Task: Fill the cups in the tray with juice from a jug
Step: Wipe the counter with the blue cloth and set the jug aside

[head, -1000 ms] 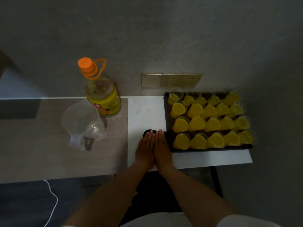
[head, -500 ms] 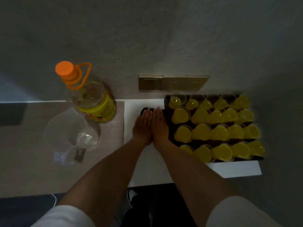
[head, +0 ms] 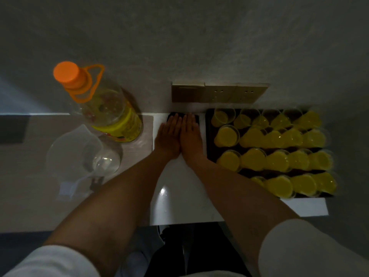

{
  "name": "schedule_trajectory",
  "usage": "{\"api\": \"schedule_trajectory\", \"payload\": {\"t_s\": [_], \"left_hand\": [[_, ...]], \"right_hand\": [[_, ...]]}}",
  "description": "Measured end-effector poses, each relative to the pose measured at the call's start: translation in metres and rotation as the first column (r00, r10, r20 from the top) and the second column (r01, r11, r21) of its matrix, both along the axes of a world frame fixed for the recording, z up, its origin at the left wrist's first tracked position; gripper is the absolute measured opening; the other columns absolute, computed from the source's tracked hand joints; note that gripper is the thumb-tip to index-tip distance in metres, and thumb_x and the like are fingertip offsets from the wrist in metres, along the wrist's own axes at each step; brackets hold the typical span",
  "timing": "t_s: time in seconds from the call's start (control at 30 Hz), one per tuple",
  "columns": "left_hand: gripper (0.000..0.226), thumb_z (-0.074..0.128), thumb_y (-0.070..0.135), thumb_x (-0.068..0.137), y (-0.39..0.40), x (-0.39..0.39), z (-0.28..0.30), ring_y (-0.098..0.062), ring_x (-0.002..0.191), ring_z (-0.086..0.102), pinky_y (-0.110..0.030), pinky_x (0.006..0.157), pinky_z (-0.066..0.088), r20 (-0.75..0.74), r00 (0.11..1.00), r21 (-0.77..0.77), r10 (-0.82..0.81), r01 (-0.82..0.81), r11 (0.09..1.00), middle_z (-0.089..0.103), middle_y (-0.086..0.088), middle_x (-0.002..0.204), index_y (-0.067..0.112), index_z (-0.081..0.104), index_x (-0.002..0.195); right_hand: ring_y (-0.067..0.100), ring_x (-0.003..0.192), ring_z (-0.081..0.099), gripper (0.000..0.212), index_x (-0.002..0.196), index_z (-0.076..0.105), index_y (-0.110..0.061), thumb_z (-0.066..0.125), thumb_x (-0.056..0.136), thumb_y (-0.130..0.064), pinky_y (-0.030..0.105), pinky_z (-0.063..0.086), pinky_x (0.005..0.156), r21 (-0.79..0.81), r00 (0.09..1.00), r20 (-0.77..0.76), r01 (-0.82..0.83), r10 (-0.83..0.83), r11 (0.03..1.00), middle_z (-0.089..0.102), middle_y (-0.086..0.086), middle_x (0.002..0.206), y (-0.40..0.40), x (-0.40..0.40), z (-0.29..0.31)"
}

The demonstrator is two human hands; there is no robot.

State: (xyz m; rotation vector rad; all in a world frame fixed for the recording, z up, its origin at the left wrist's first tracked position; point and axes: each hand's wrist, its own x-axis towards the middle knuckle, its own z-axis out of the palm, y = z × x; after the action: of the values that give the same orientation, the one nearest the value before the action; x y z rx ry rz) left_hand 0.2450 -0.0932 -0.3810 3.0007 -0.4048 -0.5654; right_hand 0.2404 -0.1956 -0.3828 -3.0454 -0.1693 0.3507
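We see the left hand [head: 168, 136] and right hand [head: 191, 135] lying flat, fingers straight, side by side on a dark pad [head: 182, 117] left of the tray [head: 208, 136]. Its cups [head: 277, 150] are full (yellow juice). The empty jug [head: 79, 156] stands well left of the tray.

Person seen from above: both forearms bare from the elbow down, left hand [head: 169, 136] and right hand [head: 191, 136] bare, no rings, watch or wristbands discernible in the dim light. Short white sleeves cover the upper arms, left sleeve [head: 50, 262] and right sleeve [head: 307, 248], plain fabric with no print or marking visible. Between the arms at the bottom edge, dark clothing [head: 199, 254] on the lower body; detail too dark to resolve.
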Motion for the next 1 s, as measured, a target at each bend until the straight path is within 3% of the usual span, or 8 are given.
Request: {"api": "schedule_trajectory", "payload": {"t_s": [0.1,0.17,0.23,0.33,0.47,0.57,0.7,1.0], "left_hand": [[0.077,0.038,0.035,0.099,0.022,-0.003,-0.006,-0.028,0.157,0.003,-0.047,0.124,0.012,0.074,0.997,0.009,0.012,-0.013,1.000,0.001,-0.011,0.171,0.009,0.003,0.163],[0.073,0.035,0.035,0.094,0.035,-0.010,-0.008,-0.029,0.152,0.028,-0.046,0.116,0.033,0.163,0.985,-0.011,0.055,-0.054,0.998,0.024,-0.014,0.166,0.007,0.023,0.160],[0.074,0.033,0.037,0.089,0.043,-0.013,-0.007,-0.028,0.147,0.039,-0.044,0.110,0.041,0.162,0.983,-0.038,0.087,-0.082,0.996,0.034,-0.013,0.162,0.008,0.029,0.158],[0.077,0.031,0.040,0.089,0.048,-0.014,-0.007,-0.029,0.149,0.037,-0.046,0.112,0.038,0.162,0.983,-0.067,0.090,-0.080,0.995,0.032,-0.013,0.163,0.008,0.027,0.158],[0.080,0.025,0.042,0.088,0.051,-0.024,-0.005,-0.030,0.155,0.021,-0.047,0.120,0.023,0.119,0.983,-0.102,0.140,-0.128,0.987,0.019,-0.012,0.168,0.008,0.021,0.161],[0.078,0.024,0.041,0.088,0.054,-0.045,-0.003,-0.032,0.152,0.028,-0.051,0.118,0.028,0.131,0.983,-0.125,0.129,-0.113,0.986,0.027,-0.015,0.165,0.007,0.028,0.159],[0.077,0.017,0.042,0.091,0.051,-0.088,0.001,-0.027,0.156,0.017,-0.047,0.121,0.020,0.088,0.987,-0.123,0.138,-0.126,0.984,0.017,-0.010,0.169,0.011,0.020,0.161],[0.066,0.030,0.038,0.099,0.043,-0.183,0.004,-0.029,0.150,0.034,-0.047,0.113,0.038,0.092,0.992,-0.141,0.089,-0.075,0.987,0.032,-0.012,0.164,0.009,0.032,0.158]], "right_hand": [[0.033,0.154,0.029,0.060,0.156,0.031,0.004,0.022,0.101,-0.018,0.040,0.021,0.125,0.080,0.996,0.085,-0.001,-0.005,0.997,0.035,0.022,0.162,0.016,0.002,-0.002],[0.034,0.158,0.011,0.069,0.160,0.014,0.004,0.002,0.097,-0.020,0.040,0.006,0.127,0.112,0.998,-0.001,-0.055,0.056,0.992,0.018,0.022,0.168,0.026,0.000,0.001],[0.033,0.159,0.001,0.063,0.162,0.004,0.002,0.003,0.102,-0.019,0.040,-0.001,0.127,0.130,0.996,-0.026,-0.084,0.088,0.988,0.008,0.021,0.171,0.030,0.003,0.002],[0.032,0.159,-0.002,0.057,0.162,0.001,0.002,0.021,0.111,-0.016,0.040,0.000,0.128,0.145,0.996,-0.016,-0.090,0.093,0.985,0.002,0.021,0.171,0.032,0.006,0.004],[0.031,0.159,-0.005,0.061,0.163,-0.001,-0.001,0.026,0.111,-0.019,0.040,0.000,0.128,0.150,0.987,-0.042,-0.148,0.155,0.978,-0.003,0.019,0.171,0.032,-0.002,0.002],[0.031,0.159,-0.004,0.063,0.163,0.002,-0.001,0.022,0.108,-0.022,0.041,0.002,0.129,0.186,0.988,-0.034,-0.144,0.153,0.972,-0.001,0.019,0.171,0.032,-0.027,0.002],[0.031,0.159,-0.003,0.067,0.163,0.003,-0.001,0.013,0.101,-0.025,0.040,-0.002,0.127,0.192,0.985,-0.047,-0.154,0.166,0.969,0.000,0.018,0.171,0.029,-0.070,0.001],[0.033,0.157,0.017,0.068,0.161,0.022,0.001,0.019,0.098,-0.024,0.044,0.019,0.128,0.249,0.994,-0.027,-0.099,0.110,0.964,0.020,0.019,0.169,0.014,-0.170,0.000]]}}
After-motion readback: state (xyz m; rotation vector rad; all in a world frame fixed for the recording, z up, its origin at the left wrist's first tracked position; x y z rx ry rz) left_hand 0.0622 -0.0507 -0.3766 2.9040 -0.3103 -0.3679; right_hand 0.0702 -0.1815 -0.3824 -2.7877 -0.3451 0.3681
